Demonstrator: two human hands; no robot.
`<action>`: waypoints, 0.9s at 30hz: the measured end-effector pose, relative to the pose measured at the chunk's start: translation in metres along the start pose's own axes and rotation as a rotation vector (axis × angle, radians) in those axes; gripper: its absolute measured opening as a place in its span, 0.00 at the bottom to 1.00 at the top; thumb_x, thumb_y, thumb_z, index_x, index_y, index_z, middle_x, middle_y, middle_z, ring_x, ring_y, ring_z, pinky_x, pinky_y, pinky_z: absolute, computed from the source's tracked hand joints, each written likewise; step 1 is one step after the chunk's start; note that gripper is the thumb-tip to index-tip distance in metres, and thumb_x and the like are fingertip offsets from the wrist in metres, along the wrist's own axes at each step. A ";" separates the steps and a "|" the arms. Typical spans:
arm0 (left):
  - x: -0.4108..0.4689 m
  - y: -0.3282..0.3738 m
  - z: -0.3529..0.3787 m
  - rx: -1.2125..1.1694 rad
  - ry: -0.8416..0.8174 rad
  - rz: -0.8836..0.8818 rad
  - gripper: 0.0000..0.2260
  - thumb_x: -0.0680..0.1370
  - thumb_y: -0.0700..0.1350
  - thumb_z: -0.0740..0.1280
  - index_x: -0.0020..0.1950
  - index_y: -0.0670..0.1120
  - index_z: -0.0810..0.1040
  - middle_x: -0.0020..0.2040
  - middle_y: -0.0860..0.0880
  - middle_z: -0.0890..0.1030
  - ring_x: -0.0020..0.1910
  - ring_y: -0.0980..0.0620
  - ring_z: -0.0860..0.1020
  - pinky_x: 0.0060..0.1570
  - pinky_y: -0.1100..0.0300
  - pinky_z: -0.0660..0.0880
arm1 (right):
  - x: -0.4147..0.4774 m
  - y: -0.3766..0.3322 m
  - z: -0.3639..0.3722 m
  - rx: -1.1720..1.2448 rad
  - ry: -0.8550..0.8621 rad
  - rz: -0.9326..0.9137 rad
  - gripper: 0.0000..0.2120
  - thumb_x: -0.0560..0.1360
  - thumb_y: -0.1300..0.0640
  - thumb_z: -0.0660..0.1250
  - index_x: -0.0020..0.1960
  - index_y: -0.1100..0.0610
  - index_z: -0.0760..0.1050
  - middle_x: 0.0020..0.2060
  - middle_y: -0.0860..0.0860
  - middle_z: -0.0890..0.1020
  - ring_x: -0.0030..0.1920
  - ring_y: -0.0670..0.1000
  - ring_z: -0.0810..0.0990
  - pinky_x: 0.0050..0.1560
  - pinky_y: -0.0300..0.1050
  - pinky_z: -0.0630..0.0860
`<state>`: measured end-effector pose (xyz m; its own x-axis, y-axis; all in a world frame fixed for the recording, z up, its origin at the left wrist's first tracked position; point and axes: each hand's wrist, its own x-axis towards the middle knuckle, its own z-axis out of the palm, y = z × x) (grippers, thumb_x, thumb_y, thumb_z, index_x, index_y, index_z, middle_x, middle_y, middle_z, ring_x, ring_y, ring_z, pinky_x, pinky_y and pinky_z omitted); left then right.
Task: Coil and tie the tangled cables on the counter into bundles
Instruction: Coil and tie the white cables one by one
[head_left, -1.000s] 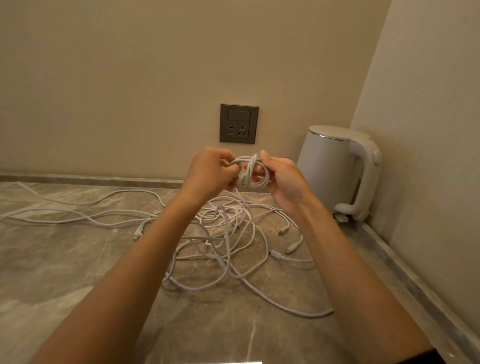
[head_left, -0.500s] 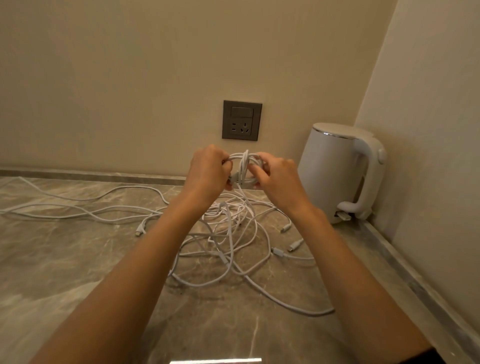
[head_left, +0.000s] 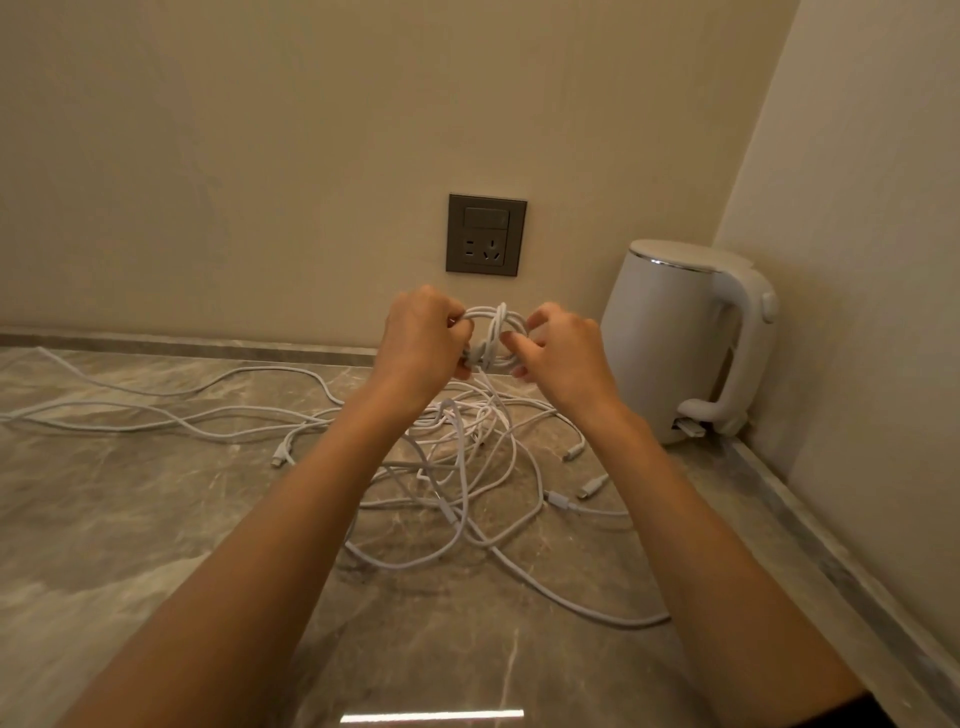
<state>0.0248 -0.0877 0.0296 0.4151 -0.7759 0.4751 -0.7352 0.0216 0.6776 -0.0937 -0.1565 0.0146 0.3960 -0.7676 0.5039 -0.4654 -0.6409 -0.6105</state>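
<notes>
Fingers of the left hand (head_left: 421, 338) and the right hand (head_left: 566, 353) are curled around a small white cable coil (head_left: 493, 332), held above the desk (head_left: 156, 519) over the tangled cables (head_left: 457, 467), near a white kettle (head_left: 670, 338).

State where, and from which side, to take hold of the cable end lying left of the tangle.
Probably pinch the cable end just behind its connector, from above and the left: it lies flat on the counter, clear of the tangle.
</notes>
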 end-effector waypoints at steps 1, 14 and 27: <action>0.000 0.000 0.000 -0.012 -0.002 -0.009 0.09 0.78 0.39 0.64 0.42 0.36 0.81 0.37 0.40 0.81 0.30 0.50 0.81 0.36 0.55 0.81 | 0.000 0.000 0.000 -0.051 0.030 -0.033 0.09 0.77 0.56 0.66 0.45 0.63 0.77 0.37 0.58 0.82 0.37 0.55 0.82 0.43 0.52 0.79; -0.006 -0.003 -0.016 -0.017 -0.002 -0.018 0.07 0.77 0.39 0.65 0.44 0.38 0.82 0.36 0.41 0.82 0.32 0.47 0.82 0.40 0.51 0.81 | -0.009 -0.019 0.002 0.172 0.002 0.077 0.09 0.77 0.59 0.66 0.40 0.61 0.78 0.32 0.57 0.82 0.31 0.52 0.83 0.38 0.50 0.82; -0.081 -0.026 -0.172 0.061 0.197 -0.137 0.04 0.74 0.37 0.68 0.42 0.45 0.76 0.35 0.44 0.81 0.30 0.48 0.81 0.32 0.55 0.81 | -0.050 -0.155 0.047 0.378 -0.193 -0.074 0.11 0.72 0.63 0.72 0.36 0.58 0.71 0.32 0.56 0.80 0.31 0.52 0.83 0.35 0.50 0.82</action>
<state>0.1023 0.0826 0.0699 0.6054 -0.6312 0.4849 -0.6929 -0.1183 0.7113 -0.0042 -0.0184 0.0553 0.5754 -0.6808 0.4532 -0.1213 -0.6190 -0.7759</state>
